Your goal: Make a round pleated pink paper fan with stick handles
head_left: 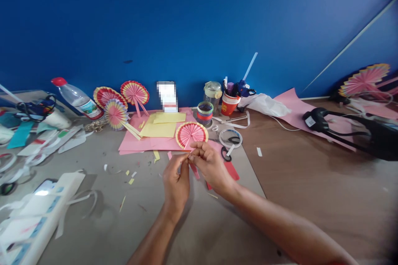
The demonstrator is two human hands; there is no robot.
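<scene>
A pleated pink paper fan with a red band and yellow edge stands open in front of me, its base at my fingertips. My left hand is closed in a pinch just below the fan. Thumb and fingers of my right hand meet the left fingertips there, pinching the narrow lower end of the fan. The exact grip is partly hidden by the fingers. A pink paper strip hangs or lies below, between the hands. Behind the fan are yellow sheets on pink sheets.
Finished fans lean at the back left beside a bottle. To the right are black-handled scissors, a tape roll, a jar and a red cup. A white power strip lies left; a black headset-like object lies right.
</scene>
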